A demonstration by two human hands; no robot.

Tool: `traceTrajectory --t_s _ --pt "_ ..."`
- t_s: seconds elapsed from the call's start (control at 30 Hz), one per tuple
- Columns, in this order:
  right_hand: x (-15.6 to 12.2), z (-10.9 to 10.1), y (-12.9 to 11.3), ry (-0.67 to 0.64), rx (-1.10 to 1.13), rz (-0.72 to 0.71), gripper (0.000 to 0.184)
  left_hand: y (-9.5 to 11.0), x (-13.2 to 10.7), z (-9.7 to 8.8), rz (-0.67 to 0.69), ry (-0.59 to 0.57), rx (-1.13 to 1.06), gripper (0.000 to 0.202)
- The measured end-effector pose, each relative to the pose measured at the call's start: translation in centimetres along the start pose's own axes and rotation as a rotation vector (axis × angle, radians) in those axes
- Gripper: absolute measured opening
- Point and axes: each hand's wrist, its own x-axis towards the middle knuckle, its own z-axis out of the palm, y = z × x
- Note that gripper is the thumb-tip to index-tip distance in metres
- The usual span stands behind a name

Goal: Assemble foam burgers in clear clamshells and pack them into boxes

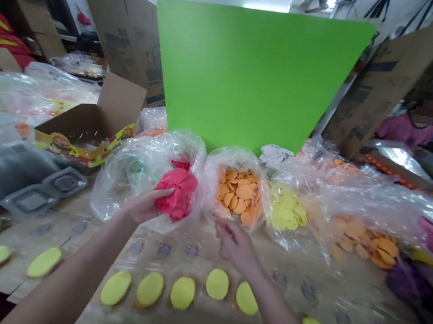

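Observation:
My left hand point(147, 204) reaches into a clear plastic bag point(112, 189), its thumb and fingers closed on a clump of thin red, wavy-edged pieces point(178, 191). My right hand point(232, 237) hovers over the table just in front of a bag of round orange discs point(243, 191). Its fingers are curled together; what they pinch, if anything, is too small to make out. A row of yellow discs point(182, 293) lies along the front of the table below both hands. Behind that row sit several small, greyish clear pieces point(192, 251).
Yellow wavy pieces point(287, 210) and more orange discs point(382, 248) fill bags to the right. A green board point(256, 74) stands upright behind the bags. At left are an open printed box point(80, 133) and clear plastic containers point(66, 181). A person in pink point(407, 127) is at far right.

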Motion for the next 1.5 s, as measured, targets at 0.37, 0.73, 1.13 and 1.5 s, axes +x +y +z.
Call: traceTrajectory --t_s 0.37,0.73,1.13,1.5 --pt "-6.2 -1.7 0.6 0.249 0.287 -0.090 0.019 -11.1 -9.8 13.3 -0.275 -0.298 -0.170 0.047" --pt "-13.1 -6.7 1.1 0.340 0.542 0.142 0.035 -13.7 -10.3 17.3 -0.468 -0.439 -0.060 0.034" --pt "-14.7 -7.9 -0.2 0.026 -0.378 -0.121 0.012 -15.5 -11.5 17.1 -0.494 -0.495 -0.036 0.040" --pt "-16.6 -8.1 1.3 0.430 0.420 0.209 0.018 -15.7 -11.2 16.8 -0.660 -0.479 -0.337 0.042"
